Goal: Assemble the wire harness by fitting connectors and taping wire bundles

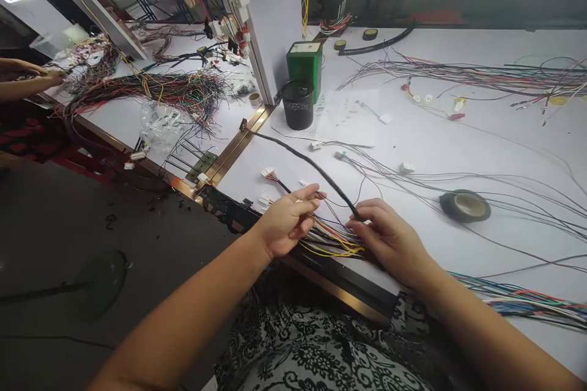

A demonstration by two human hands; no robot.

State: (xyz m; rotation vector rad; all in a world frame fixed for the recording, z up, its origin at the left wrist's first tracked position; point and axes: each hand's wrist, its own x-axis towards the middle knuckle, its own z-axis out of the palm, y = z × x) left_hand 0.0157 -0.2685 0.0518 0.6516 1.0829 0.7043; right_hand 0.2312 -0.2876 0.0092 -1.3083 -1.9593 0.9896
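Observation:
A black taped cable (316, 165) runs from a dark connector (243, 125) to my right hand (387, 235), whose fingers are closed round its near end. My left hand (293, 217) is palm up with curled fingers, beside thin dark wires; whether it grips any of them is unclear. Yellow and other coloured wires (334, 249) lie below and between both hands. White connectors (268, 175) sit on the table just beyond my left hand. A roll of black tape (465, 205) rests to the right of my right hand.
A black mesh cup (298, 105) and a green box (306, 64) stand by the white partition (268, 18). Long wires (477, 76) stretch across the back right of the table. Wire bundles (156, 95) cover the left table, where another person's hands (34, 76) show at far left.

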